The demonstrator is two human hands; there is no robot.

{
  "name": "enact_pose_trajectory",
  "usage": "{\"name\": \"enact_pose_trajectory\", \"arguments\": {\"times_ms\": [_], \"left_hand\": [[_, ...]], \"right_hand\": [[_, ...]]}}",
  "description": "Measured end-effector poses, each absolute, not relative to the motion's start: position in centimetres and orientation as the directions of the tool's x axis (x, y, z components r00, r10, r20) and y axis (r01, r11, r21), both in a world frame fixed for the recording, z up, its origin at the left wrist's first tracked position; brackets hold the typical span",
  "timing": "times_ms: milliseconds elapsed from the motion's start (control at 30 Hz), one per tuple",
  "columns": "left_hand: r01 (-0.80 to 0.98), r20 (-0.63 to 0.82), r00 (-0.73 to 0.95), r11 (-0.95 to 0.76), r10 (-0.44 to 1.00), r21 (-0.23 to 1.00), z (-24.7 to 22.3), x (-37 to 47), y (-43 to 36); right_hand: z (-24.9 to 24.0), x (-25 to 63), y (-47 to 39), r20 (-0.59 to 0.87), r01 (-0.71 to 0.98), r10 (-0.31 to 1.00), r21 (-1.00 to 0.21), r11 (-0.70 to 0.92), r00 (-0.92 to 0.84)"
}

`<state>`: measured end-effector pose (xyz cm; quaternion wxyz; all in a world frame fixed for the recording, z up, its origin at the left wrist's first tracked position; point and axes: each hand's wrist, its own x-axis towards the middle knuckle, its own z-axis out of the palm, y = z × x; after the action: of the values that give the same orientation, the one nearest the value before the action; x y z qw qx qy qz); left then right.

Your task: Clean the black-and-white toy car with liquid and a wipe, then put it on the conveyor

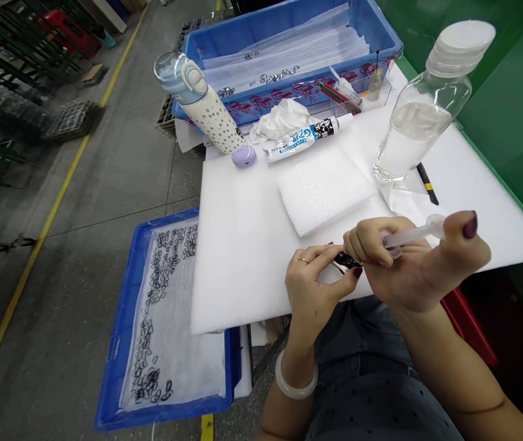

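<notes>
My left hand (307,288) pinches a small glossy black and silver piece (346,262) between thumb and fingers above the front edge of the white foam board (238,245). Wrapped around a clear plastic syringe (408,237), my right hand (408,275) has its thumb at the plunger end. The syringe's tip is hidden behind the right fingers, close to the black piece; I cannot tell whether they touch. Just beyond both hands lies a white foam block (323,190).
A glue tube (298,142), crumpled tissue (284,119), purple case (244,156), dotted bottle (213,116) and clear liquid bottle (415,135) stand or lie around. Blue trays hold small rings, one behind (261,95), one lower left (119,324). A black-handled tool (427,184) lies right.
</notes>
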<state>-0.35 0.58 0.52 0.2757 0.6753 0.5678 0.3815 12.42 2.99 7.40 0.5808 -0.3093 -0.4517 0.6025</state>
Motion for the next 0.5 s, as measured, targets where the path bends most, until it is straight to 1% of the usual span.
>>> {"name": "enact_pose_trajectory", "arguments": {"times_ms": [100,200,233,300,367,433,467,500], "left_hand": [[0.561,0.214,0.071,-0.216,0.974,0.799,0.3,-0.4,0.6],[0.55,0.245,0.111,-0.265,0.963,0.792,-0.1,-0.7,0.4],[0.548,0.258,0.126,-0.284,0.958,0.787,-0.2,-0.9,0.3],[0.555,0.273,0.16,-0.315,0.949,0.77,-0.4,-1.4,0.1],[0.569,0.279,0.2,-0.343,0.939,0.747,-0.7,-1.8,-0.1],[0.578,0.291,0.227,-0.369,0.93,0.728,-1.0,-2.0,-0.2],[0.577,0.299,0.232,-0.378,0.926,0.724,-1.2,-2.0,-0.2],[0.571,0.308,0.233,-0.386,0.922,0.724,-1.3,-1.8,-0.2]], "right_hand": [[8.3,12.5,3.7,0.207,-0.405,0.964,-0.906,0.125,-0.165],[8.3,11.4,6.9,0.288,-0.42,0.955,-0.877,0.235,-0.067],[8.0,11.0,8.2,0.288,-0.405,0.956,-0.882,0.242,-0.055],[7.2,10.6,10.4,0.243,-0.329,0.96,-0.926,0.187,-0.139],[6.6,11.5,11.2,0.234,-0.243,0.963,-0.95,0.197,-0.137],[6.1,13.7,10.6,0.272,-0.175,0.962,-0.948,0.266,-0.011],[5.9,15.1,9.9,0.288,-0.12,0.954,-0.948,0.296,0.086],[5.7,16.6,9.3,0.288,-0.023,0.938,-0.954,0.298,0.191]]}}
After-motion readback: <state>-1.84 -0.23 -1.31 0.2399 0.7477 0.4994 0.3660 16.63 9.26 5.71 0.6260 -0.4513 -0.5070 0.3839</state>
